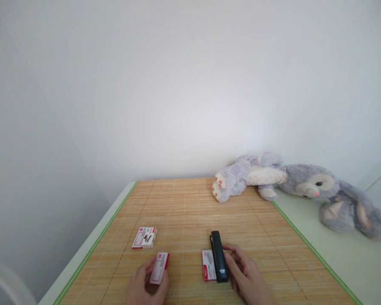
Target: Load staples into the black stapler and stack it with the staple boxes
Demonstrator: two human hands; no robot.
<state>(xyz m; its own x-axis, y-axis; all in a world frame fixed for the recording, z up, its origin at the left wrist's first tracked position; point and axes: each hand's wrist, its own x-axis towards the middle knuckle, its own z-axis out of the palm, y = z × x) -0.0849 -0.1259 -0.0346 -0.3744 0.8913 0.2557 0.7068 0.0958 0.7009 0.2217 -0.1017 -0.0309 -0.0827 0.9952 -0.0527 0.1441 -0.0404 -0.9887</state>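
Observation:
My left hand (148, 283) is closed around a small white and red staple box (159, 268), tilted above the mat with its printed face toward me. Between thumb and fingers the box is held at its sides. A black stapler (220, 258) lies lengthwise on the bamboo mat. Along the stapler's right side rests my right hand (246, 273), thumb and fingers apart, fingertips at its edge without wrapping it. Against the stapler's left side is another flat white and red box (208, 265). Farther left lie white and red boxes (145, 237), one printed with a stapler picture.
The bamboo mat (184, 212) has green edging and covers most of a pale table (324, 228). A grey plush rabbit (266, 176) lies across the back right, against the white wall (178, 93). A blurred pale curved object (9, 281) shows at lower left.

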